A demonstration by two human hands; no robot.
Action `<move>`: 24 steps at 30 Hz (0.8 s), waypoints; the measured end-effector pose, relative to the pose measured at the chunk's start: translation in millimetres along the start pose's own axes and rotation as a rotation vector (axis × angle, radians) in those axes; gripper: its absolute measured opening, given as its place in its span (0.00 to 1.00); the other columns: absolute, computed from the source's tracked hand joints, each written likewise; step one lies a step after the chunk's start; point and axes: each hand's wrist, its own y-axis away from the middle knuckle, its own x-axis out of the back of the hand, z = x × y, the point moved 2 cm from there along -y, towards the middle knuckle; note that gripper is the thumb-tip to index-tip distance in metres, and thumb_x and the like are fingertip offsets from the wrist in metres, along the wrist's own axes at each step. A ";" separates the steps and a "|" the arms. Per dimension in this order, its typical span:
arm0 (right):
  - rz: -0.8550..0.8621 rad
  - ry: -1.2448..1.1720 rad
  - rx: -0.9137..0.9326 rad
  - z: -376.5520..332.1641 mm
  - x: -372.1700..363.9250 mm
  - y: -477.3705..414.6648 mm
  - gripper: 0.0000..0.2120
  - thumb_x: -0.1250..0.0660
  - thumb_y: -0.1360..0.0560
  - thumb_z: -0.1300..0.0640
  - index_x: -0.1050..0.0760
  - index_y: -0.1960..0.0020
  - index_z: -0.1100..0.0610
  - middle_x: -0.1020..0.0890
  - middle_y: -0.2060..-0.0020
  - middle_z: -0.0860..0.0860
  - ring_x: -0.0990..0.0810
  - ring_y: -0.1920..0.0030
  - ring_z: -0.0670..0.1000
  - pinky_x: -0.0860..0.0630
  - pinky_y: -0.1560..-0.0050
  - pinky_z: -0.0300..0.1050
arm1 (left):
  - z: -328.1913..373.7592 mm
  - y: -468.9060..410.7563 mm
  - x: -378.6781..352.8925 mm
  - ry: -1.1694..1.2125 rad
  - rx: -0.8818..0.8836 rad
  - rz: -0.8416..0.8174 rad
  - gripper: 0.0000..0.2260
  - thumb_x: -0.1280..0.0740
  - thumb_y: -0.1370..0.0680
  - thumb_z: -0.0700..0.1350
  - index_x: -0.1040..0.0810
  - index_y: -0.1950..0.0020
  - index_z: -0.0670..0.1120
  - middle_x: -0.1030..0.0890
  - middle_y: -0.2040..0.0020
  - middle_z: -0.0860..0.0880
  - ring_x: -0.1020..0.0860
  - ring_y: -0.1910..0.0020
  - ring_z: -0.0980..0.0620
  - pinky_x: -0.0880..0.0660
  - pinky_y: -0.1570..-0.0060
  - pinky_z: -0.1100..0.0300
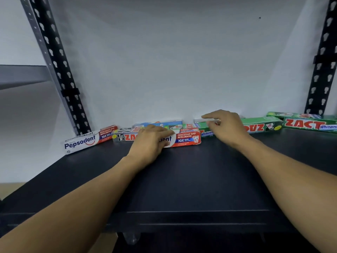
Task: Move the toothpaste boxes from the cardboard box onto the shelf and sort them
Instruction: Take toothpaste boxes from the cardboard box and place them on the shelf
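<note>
While the toothpaste boxes (80, 143) lie in a loose row at the back of the shelf (182, 179), the left hand (151, 143) grips a red-and-white box (187, 138), apparently to regroup it by brand, and the half-curled right hand (228, 126) touches a green box (204, 127), grip uncertain.

I take this for a shop or stockroom: a dark shelf (182, 179) on slotted steel uprights (60, 70), a bare white wall (164, 61), and branded toothpaste boxes (82, 143) lined along the back.

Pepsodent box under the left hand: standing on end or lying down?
Lying down: the Pepsodent box stretches lengthwise along the shelf, label reading level, left hand gripping it.
</note>
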 end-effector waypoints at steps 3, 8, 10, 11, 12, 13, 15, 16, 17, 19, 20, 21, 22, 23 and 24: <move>-0.099 -0.040 -0.024 0.5 4.2 3.6 0.15 0.30 0.23 0.49 0.20 0.37 0.44 0.19 0.42 0.43 0.24 0.44 0.46 0.26 0.42 0.45 | 10.3 -12.4 -7.7 0.013 -0.035 0.022 0.16 0.30 0.22 0.45 0.20 0.35 0.52 0.19 0.36 0.53 0.26 0.39 0.45 0.27 0.41 0.44; -0.243 0.155 0.055 8.5 -7.5 4.3 0.21 0.28 0.26 0.45 0.23 0.34 0.42 0.20 0.38 0.46 0.27 0.38 0.48 0.28 0.39 0.49 | 16.8 -28.9 -19.0 0.023 -0.067 0.016 0.16 0.30 0.22 0.46 0.21 0.34 0.52 0.20 0.36 0.53 0.26 0.38 0.46 0.27 0.41 0.42; -0.214 0.185 0.067 9.9 -10.3 2.1 0.20 0.28 0.25 0.46 0.23 0.34 0.42 0.20 0.39 0.46 0.28 0.39 0.48 0.28 0.39 0.50 | 15.0 -29.7 -21.4 0.044 -0.059 0.019 0.16 0.30 0.22 0.46 0.21 0.34 0.52 0.20 0.35 0.52 0.25 0.37 0.46 0.27 0.39 0.42; -0.203 0.192 0.072 10.2 -11.2 1.2 0.20 0.28 0.26 0.46 0.23 0.34 0.42 0.19 0.39 0.46 0.28 0.39 0.48 0.28 0.39 0.51 | 14.1 -29.3 -21.7 0.055 -0.052 0.021 0.17 0.30 0.22 0.46 0.22 0.34 0.53 0.21 0.35 0.52 0.25 0.37 0.46 0.28 0.39 0.42; -0.196 0.193 0.073 10.3 -11.6 1.0 0.20 0.28 0.26 0.46 0.23 0.34 0.43 0.19 0.39 0.46 0.27 0.39 0.49 0.28 0.39 0.52 | 13.3 -28.7 -22.0 0.065 -0.045 0.023 0.17 0.30 0.22 0.46 0.22 0.33 0.53 0.21 0.34 0.52 0.25 0.36 0.47 0.28 0.38 0.42; -0.192 0.188 0.070 10.8 -11.7 0.9 0.20 0.28 0.26 0.46 0.22 0.34 0.43 0.19 0.39 0.46 0.27 0.39 0.49 0.27 0.38 0.52 | 13.1 -28.1 -22.0 0.076 -0.039 0.026 0.17 0.30 0.22 0.47 0.22 0.33 0.54 0.21 0.34 0.52 0.26 0.36 0.47 0.28 0.38 0.43; -0.186 0.173 0.057 11.4 -11.6 1.4 0.20 0.27 0.26 0.47 0.22 0.35 0.43 0.19 0.39 0.46 0.27 0.39 0.49 0.27 0.38 0.53 | 13.6 -27.1 -21.0 0.096 -0.033 0.031 0.17 0.30 0.22 0.46 0.21 0.33 0.53 0.21 0.34 0.52 0.26 0.36 0.48 0.28 0.37 0.44; -0.188 0.169 0.050 10.7 -11.2 2.1 0.20 0.27 0.26 0.46 0.22 0.35 0.43 0.19 0.39 0.46 0.27 0.38 0.50 0.27 0.38 0.54 | 13.9 -26.5 -20.5 0.104 -0.034 0.032 0.17 0.30 0.22 0.46 0.21 0.33 0.53 0.21 0.34 0.52 0.26 0.36 0.48 0.28 0.37 0.44; -0.189 0.167 0.048 9.4 -10.3 2.7 0.20 0.27 0.26 0.46 0.22 0.35 0.43 0.18 0.40 0.46 0.26 0.38 0.50 0.27 0.38 0.54 | 14.2 -25.6 -19.7 0.109 -0.037 0.031 0.17 0.30 0.22 0.46 0.21 0.33 0.52 0.21 0.34 0.52 0.26 0.35 0.48 0.28 0.36 0.45; -0.195 0.164 0.044 6.2 -8.5 4.4 0.20 0.27 0.26 0.47 0.22 0.35 0.44 0.18 0.39 0.46 0.26 0.39 0.50 0.27 0.37 0.54 | 13.8 -22.3 -17.6 0.105 -0.015 0.032 0.18 0.30 0.22 0.45 0.22 0.33 0.51 0.22 0.33 0.51 0.26 0.35 0.48 0.29 0.35 0.45; -0.199 0.158 0.041 4.5 -7.6 5.9 0.20 0.27 0.26 0.48 0.22 0.35 0.44 0.19 0.39 0.47 0.26 0.39 0.50 0.27 0.37 0.53 | 12.4 -19.6 -16.0 0.102 0.020 0.037 0.18 0.30 0.23 0.46 0.23 0.32 0.51 0.22 0.33 0.51 0.26 0.34 0.48 0.29 0.34 0.45; -0.201 0.150 0.039 3.0 -6.7 7.7 0.20 0.27 0.26 0.48 0.22 0.34 0.45 0.19 0.39 0.47 0.25 0.39 0.50 0.27 0.38 0.52 | 10.9 -16.3 -13.9 0.103 0.066 0.042 0.19 0.30 0.23 0.47 0.24 0.31 0.51 0.23 0.33 0.51 0.27 0.34 0.47 0.30 0.34 0.45; -0.206 0.143 0.038 0.9 -5.2 10.5 0.20 0.27 0.26 0.48 0.23 0.34 0.45 0.19 0.38 0.47 0.25 0.39 0.50 0.27 0.38 0.50 | 9.3 -12.5 -11.8 0.104 0.117 0.043 0.21 0.30 0.23 0.47 0.25 0.30 0.51 0.24 0.32 0.51 0.27 0.33 0.47 0.31 0.33 0.45; -0.217 0.139 0.034 -1.1 -4.0 14.0 0.22 0.27 0.26 0.48 0.24 0.33 0.45 0.20 0.37 0.47 0.25 0.38 0.50 0.27 0.37 0.50 | 8.2 -8.2 -9.5 0.105 0.164 0.039 0.22 0.31 0.23 0.48 0.27 0.29 0.51 0.25 0.31 0.50 0.28 0.32 0.46 0.32 0.32 0.45; -0.236 0.148 0.027 -3.6 -2.9 18.4 0.24 0.27 0.26 0.47 0.26 0.31 0.44 0.22 0.35 0.47 0.26 0.35 0.50 0.28 0.34 0.52 | 7.9 -3.6 -7.1 0.106 0.209 0.028 0.23 0.31 0.22 0.49 0.28 0.27 0.50 0.26 0.30 0.50 0.30 0.30 0.46 0.33 0.30 0.46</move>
